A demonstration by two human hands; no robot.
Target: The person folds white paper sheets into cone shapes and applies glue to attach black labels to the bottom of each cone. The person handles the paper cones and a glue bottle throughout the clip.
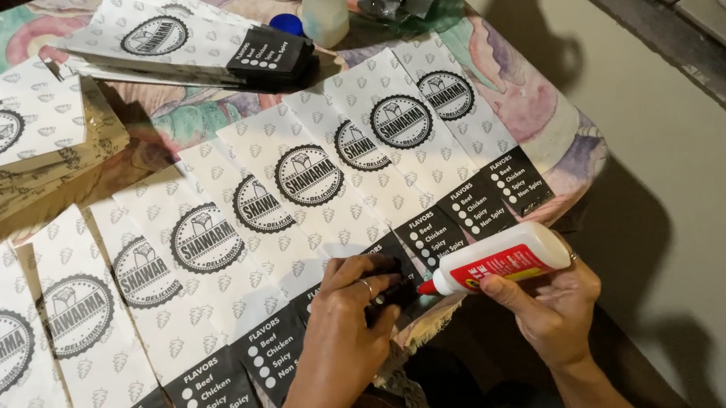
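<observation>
Several white paper bags (pixel 305 183) with round black emblems and black bottom strips lie overlapped in a fanned row across the table. My right hand (pixel 546 301) holds a white glue bottle (pixel 504 260) with a red label and red tip, lying sideways with the tip pointing left at a bag's black bottom edge. My left hand (pixel 349 312), a ring on one finger, presses down on the black bottom strip (pixel 396 287) of that bag right beside the tip.
A stack of the same bags (pixel 1 151) sits at far left. Another small pile (pixel 176 38) lies at the back, beside a small clear bottle with a teal cap (pixel 324 1). The table's right edge (pixel 592 148) drops to a tiled floor.
</observation>
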